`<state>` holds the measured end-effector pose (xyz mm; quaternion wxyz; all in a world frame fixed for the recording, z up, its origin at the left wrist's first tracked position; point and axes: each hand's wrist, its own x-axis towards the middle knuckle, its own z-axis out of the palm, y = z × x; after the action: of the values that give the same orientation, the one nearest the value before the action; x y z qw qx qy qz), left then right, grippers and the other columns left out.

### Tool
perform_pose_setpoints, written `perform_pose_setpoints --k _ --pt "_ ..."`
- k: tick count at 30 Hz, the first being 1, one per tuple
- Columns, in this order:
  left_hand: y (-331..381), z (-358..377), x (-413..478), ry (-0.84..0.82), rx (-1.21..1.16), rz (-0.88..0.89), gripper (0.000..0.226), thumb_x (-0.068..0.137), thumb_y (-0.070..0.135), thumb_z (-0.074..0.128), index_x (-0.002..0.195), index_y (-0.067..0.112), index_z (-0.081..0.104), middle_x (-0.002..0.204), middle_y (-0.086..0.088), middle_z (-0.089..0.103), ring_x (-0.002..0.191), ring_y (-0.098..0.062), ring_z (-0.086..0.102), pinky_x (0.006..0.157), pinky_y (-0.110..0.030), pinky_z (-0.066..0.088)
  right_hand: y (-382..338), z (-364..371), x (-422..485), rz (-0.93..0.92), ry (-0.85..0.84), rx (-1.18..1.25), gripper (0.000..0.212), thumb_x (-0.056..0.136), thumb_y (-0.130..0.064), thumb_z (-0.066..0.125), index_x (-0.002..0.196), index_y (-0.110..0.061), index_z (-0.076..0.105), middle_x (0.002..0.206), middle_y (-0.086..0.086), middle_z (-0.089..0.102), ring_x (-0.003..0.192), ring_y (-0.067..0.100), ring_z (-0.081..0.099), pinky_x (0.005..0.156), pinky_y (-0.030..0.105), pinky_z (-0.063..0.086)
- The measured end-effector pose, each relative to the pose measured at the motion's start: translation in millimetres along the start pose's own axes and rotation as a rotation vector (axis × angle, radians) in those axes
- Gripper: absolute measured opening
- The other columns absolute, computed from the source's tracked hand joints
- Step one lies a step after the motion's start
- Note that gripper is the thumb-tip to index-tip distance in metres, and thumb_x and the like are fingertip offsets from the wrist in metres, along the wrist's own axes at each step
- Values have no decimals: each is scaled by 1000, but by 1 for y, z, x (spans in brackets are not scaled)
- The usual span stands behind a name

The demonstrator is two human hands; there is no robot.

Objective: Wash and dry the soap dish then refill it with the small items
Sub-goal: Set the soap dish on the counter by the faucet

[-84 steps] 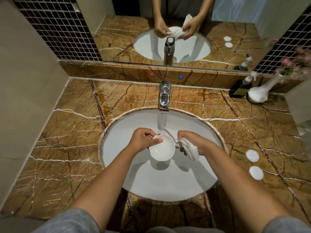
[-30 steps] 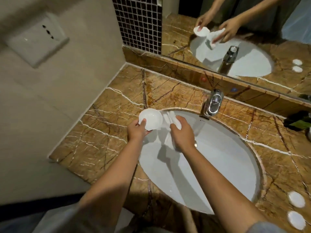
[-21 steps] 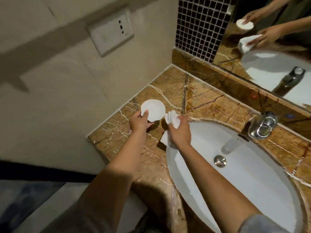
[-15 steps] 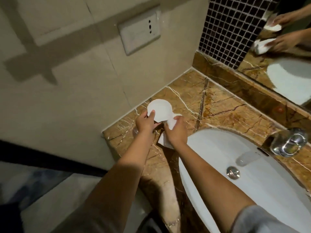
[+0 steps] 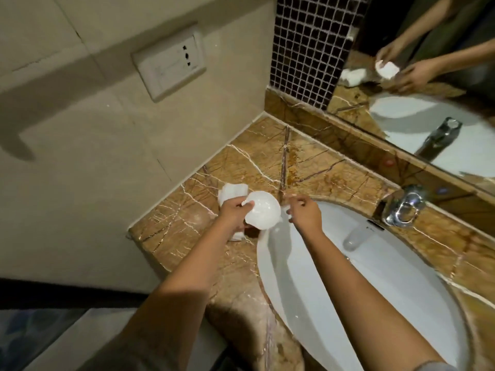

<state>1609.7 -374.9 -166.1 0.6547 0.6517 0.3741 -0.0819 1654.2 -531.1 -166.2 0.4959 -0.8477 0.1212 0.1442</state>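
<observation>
On the far left of the counter (image 5: 187,218), a white cloth (image 5: 231,192) lies against the stone just behind your left hand (image 5: 233,214), with another bit of it showing under your wrist. It looks set down rather than held, though your hand hides part of it.

Your left hand is closed on the near-left rim of the soap dish (image 5: 261,212), thumb on top and fingers beneath. The dish is lifted clear of the counter, right at the left edge of the sink (image 5: 375,290), its hollow facing up and towards you. No drops or suds are visible on it, but the picture is too soft to be sure.

Your right hand (image 5: 304,214) sits just right of the dish, fingers loosely curled. Something small and white shows at its fingertips; you cannot tell whether it grips anything.

Further right, the tap (image 5: 401,210) shows no water running.

By the look of it, washing is done and drying is finished or nearly so. The refill is what remains: the dish is empty, and the small items are not in view here.
</observation>
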Motion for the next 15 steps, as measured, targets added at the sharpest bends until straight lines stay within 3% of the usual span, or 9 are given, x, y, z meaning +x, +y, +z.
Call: perform_pose_setpoints --k 2,5,8,9,12,15 --pt "2 31 -11 -154 230 115 36 94 18 59 126 2 59 117 -11 60 98 -21 56 55 -17 50 18 -34 -4 8 -38 -6 20 91 -36 57 93 -16 61 89 11 71 73 27 65 75 41 56" --pt "4 80 -30 -342 369 129 34 95 20 58 125 5 60 108 -8 61 92 -19 57 51 -17 52 53 -80 -21 16 -39 62 29 89 -34 62 73 -10 64 62 5 63 50 21 56 49 27 45" --pt "-1 127 -44 -501 429 119 34 95 21 56 126 9 60 109 -10 62 90 -21 59 50 -16 52 90 -119 -35 38 10 76 34 88 -23 65 56 -11 57 48 0 52 46 17 50 51 26 41" --pt "-4 143 -48 -556 453 125 34 95 22 56 126 8 60 110 -11 63 92 -22 60 55 -18 53 101 -131 -38 60 40 66 32 86 -20 66 57 -12 57 49 0 52 47 16 51 52 26 43" --pt "-12 190 -59 -634 529 137 35 94 21 58 126 7 60 112 -12 63 95 -23 60 67 -27 53 131 -164 -46 154 142 128 13 83 -15 69 72 -9 65 52 2 57 37 8 51 39 17 39" --pt "-22 235 -65 -628 560 174 31 93 21 59 118 5 64 103 -8 62 91 -24 60 69 -33 54 157 -191 -49 245 255 224 7 81 -15 70 81 -10 65 43 -1 59 32 6 50 34 13 34"
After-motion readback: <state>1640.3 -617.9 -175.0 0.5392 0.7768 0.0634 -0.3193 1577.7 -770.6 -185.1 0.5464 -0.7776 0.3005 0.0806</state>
